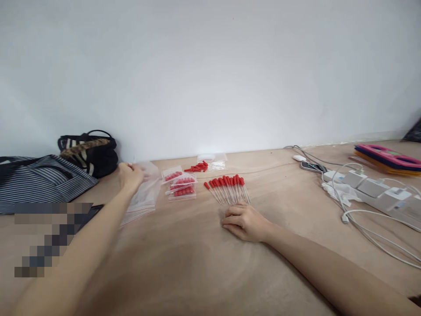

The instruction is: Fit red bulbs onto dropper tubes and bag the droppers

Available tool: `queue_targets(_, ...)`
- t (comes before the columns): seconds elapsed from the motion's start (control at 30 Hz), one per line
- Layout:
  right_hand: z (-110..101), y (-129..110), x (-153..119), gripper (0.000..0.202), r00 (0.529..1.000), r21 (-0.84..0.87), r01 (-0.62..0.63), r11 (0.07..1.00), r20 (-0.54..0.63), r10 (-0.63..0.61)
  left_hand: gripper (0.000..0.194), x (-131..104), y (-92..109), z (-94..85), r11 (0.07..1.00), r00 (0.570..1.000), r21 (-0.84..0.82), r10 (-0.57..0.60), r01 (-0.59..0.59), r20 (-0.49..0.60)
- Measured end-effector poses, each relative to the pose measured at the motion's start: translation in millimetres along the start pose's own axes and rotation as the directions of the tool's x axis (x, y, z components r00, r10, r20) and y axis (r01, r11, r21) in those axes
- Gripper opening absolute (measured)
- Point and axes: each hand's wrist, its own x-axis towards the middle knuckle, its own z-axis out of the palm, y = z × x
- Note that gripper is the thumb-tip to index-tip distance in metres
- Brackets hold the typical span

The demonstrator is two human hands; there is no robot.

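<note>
At the left, my left hand (130,176) is closed with its fingers pinched at the upper edge of a clear plastic zip bag (144,193), among others lying there; the hand is slightly blurred. My right hand (243,222) rests on the table with its fingers curled under, so anything inside is hidden. Just beyond it, a fanned row of droppers (230,186) with red bulbs and thin clear stems lies with the tips toward me. Between the hands are small zip bags (182,186) packed with red-bulbed pieces. Loose red bulbs (199,166) form a pile behind them.
A bag of clear stems (217,165) lies near the wall (210,79). Striped fabric (42,180) and a black bag (98,153) stand at left. On the right are chargers on a power strip (371,199), trailing cables (362,232) and stacked coloured frames (388,158).
</note>
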Motion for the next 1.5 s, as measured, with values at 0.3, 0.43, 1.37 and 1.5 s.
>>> queue_targets(0.3,-0.3,2.2,-0.1,0.017,0.998,-0.006,-0.066,0.998,0.003,0.066,0.05,-142.0,-16.3,10.3,0.805,0.891,-0.405,-0.312,0.433,0.331)
queue_targets(0.43,-1.8,1.9,0.0,0.016,0.994,-0.001,-0.102,0.995,-0.027,0.101,0.053,-181.1,-4.1,22.1,0.721,0.844,-0.472,-0.303,0.507,0.443)
queue_targets(1.37,-15.1,-3.1,-6.5,0.013,0.994,0.201,-0.043,0.979,0.108,0.022,0.078,-181.3,-29.9,23.6,0.423,0.204,0.185,0.001,-0.887,0.979)
queue_targets(1.5,-14.5,-2.7,-6.2,0.016,0.992,0.191,-0.044,0.981,0.124,0.021,0.076,-190.3,-33.3,22.5,0.455,0.273,0.23,0.03,-0.86,0.961)
